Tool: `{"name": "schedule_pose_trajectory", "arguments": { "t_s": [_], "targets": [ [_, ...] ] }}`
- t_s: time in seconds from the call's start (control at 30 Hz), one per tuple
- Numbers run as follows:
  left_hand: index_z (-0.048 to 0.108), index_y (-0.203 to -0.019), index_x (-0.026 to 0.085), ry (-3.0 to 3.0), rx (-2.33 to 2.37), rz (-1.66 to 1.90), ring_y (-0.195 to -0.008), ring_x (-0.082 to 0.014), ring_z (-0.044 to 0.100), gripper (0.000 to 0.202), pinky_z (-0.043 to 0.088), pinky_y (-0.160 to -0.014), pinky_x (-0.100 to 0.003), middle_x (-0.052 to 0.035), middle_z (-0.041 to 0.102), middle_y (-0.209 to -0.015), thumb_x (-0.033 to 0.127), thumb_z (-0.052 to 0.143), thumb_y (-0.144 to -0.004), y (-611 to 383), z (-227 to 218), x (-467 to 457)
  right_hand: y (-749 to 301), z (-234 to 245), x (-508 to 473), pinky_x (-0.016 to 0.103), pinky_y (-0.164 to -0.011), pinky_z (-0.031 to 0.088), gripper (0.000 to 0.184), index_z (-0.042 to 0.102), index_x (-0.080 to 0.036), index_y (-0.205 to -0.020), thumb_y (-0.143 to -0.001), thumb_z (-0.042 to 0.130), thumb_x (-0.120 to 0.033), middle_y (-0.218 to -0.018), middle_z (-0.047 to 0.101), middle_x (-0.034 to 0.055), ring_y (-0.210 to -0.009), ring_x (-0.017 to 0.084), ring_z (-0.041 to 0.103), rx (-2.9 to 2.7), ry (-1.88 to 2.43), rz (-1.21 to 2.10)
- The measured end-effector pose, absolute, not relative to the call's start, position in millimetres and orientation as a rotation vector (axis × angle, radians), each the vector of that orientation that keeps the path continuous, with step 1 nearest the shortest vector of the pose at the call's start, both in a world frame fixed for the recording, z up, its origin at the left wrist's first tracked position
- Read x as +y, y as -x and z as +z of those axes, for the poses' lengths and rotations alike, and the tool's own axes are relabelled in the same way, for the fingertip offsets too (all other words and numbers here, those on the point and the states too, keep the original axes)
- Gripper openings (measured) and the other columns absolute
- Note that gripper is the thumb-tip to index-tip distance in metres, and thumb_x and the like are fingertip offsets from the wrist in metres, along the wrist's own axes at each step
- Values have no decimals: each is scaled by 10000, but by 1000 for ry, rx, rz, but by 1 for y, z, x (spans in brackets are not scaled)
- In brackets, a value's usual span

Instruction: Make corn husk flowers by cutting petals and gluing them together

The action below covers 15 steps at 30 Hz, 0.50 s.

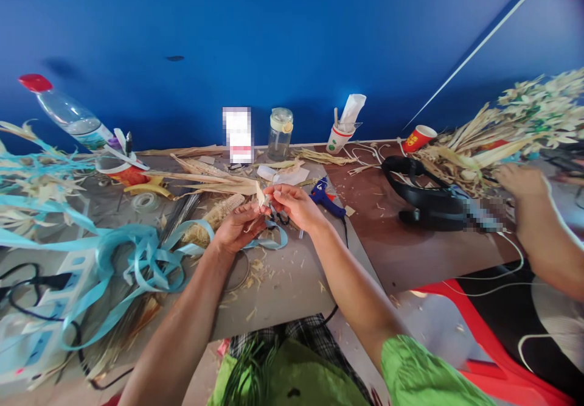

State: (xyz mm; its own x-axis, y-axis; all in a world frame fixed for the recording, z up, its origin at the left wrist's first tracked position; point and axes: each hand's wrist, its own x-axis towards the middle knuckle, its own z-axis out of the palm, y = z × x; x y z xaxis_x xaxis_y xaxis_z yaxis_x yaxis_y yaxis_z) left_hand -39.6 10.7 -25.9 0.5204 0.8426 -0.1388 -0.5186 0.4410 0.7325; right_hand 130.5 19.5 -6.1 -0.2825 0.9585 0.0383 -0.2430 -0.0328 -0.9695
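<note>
In the middle of the table, my left hand (239,222) pinches a small pale piece of corn husk (261,195) near its base. My right hand (295,204) meets it there, thumb and fingertips closed on the same piece. A thin strand hangs below the fingers of my left hand. Long dry husk strips (214,178) lie just behind my hands. To the left of my left hand rests a corn cob (223,210), with light-blue ribbon (150,260) looped beside it. Just right of my right hand lies a blue glue gun (326,199).
Along the wall stand a glass jar (279,138), a white cup (339,140) and a red paper cup (418,139). A tilted bottle (75,117) and a power strip (55,315) are at left. On the right are a black headset (424,196) and another person's hand (522,182).
</note>
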Motion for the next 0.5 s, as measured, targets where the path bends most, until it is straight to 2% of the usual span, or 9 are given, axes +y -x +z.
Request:
{"name": "schedule_pose_trajectory", "arguments": {
  "t_s": [0.07, 0.17, 0.33, 0.5],
  "targets": [
    [694, -772, 65, -690, 526, 897, -375, -12, 264, 200, 308, -450, -193, 32, 477, -472, 242, 739, -687, 40, -27, 11, -130, -6, 18, 229, -593, 410, 294, 673, -174, -923, -707, 713, -368, -751, 639, 10, -606, 90, 528, -1233, 847, 1575],
    [697, -763, 74, -705, 524, 882, -375, -18, 244, 194, 294, -446, -193, 54, 406, -430, 246, 741, -686, 40, -29, 11, -128, -3, 16, 252, -650, 443, 228, 657, -170, -835, -681, 736, -318, -710, 654, 7, -646, 109, 575, -1237, 782, 1631],
    [707, -755, 83, -752, 521, 881, -355, -21, 254, 230, 276, -438, -198, 61, 378, -381, 290, 759, -668, 39, -26, 9, -123, 3, 14, 244, -634, 442, 213, 611, -162, -702, -704, 713, -349, -617, 624, -11, -603, 102, 565, -1282, 804, 1549],
    [707, -725, 102, -759, 546, 918, -355, -14, 309, 244, 283, -435, -208, 18, 542, -487, 301, 794, -614, 37, -22, 8, -121, 2, 15, 228, -574, 414, 303, 573, -166, -648, -716, 687, -438, -587, 611, -11, -551, 95, 534, -1317, 889, 1437]
  ]
}}
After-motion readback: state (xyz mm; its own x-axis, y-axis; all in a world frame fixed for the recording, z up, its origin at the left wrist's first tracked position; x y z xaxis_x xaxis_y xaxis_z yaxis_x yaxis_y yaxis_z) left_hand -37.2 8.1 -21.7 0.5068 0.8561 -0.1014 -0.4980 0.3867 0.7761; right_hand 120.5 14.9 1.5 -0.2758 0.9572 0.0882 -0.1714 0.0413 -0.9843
